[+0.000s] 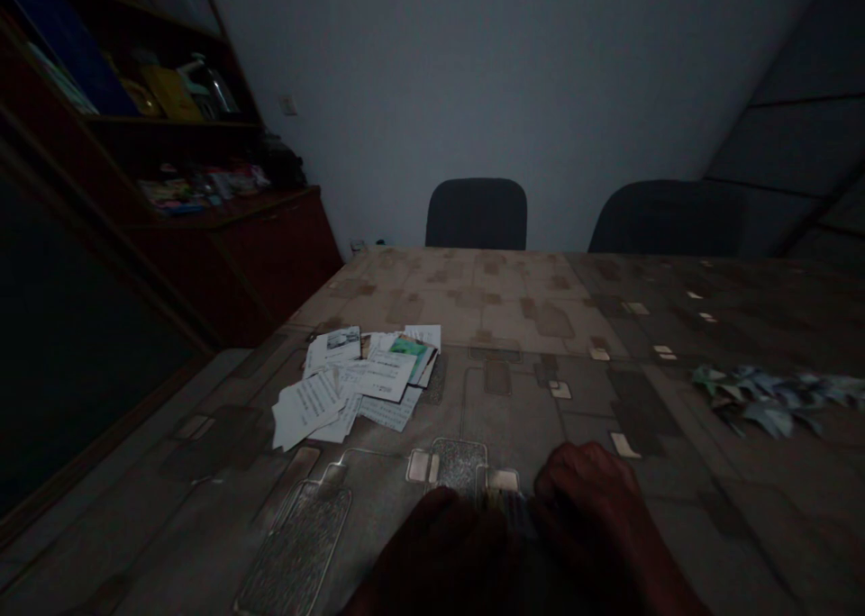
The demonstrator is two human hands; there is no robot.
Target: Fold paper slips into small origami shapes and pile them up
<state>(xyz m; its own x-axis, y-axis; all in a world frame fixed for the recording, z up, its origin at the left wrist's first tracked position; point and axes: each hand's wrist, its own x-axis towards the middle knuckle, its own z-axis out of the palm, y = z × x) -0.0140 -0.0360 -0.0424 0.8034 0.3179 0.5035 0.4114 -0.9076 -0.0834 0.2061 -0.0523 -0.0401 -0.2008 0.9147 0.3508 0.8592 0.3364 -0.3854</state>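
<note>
At the near edge of the table my left hand and my right hand are close together, both closed with curled fingers. Between them shows a small pale printed paper, pinched from both sides. Its lower part is dark and hidden by the fingers. Further off, left of centre, a loose spread of printed cards lies overlapping, mostly white with one green picture. Far to the right of my right hand is a row of crumpled paper pieces.
The table has a patterned cover. Two dark chairs stand behind it against a pale wall. On the left, a reddish-brown cabinet holds a blue folder, a yellow box and various small goods. The room is dim.
</note>
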